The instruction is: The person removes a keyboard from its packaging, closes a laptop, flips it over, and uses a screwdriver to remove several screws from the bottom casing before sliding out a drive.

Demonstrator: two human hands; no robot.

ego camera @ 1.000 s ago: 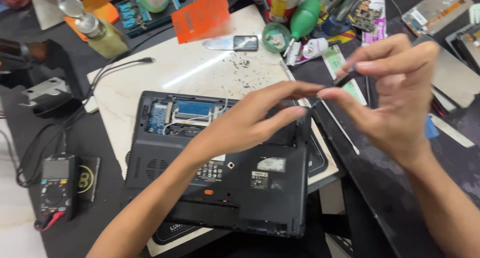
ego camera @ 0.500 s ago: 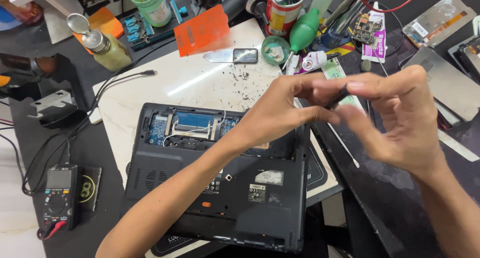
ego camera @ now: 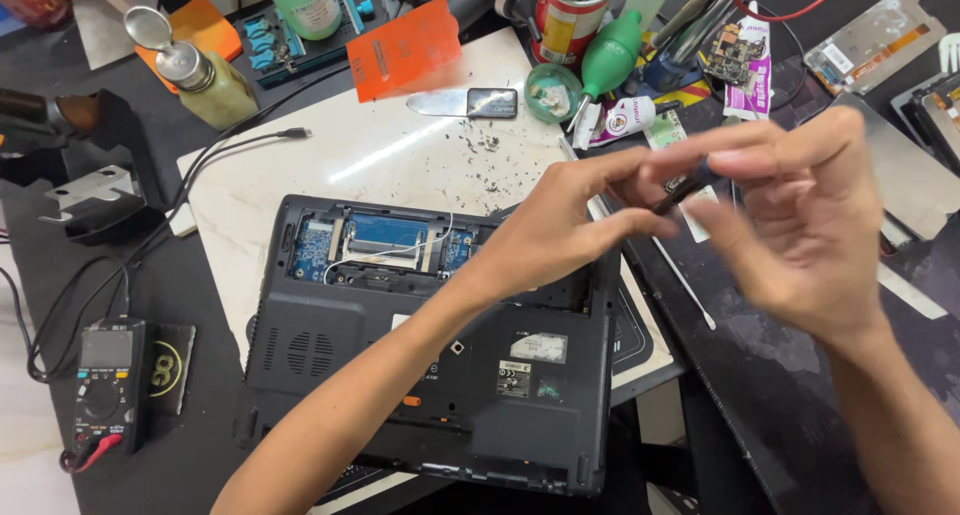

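Cluttered worktop (ego camera: 130,415) left little open room; an upturned black laptop (ego camera: 440,375) overhung its white mat's front edge. Above its right edge, left hand (ego camera: 560,230) and right hand (ego camera: 800,225) pinched one thin dark tool (ego camera: 682,187), both grips closed.

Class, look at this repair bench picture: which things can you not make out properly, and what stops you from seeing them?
- Small dark tool, head view: pinched between left hand and right hand; fingers hide most of it.
- Laptop, head view: the left forearm covers part of its underside.
- Multimeter: screen too small to read.
- Red can: top cut by the edge.
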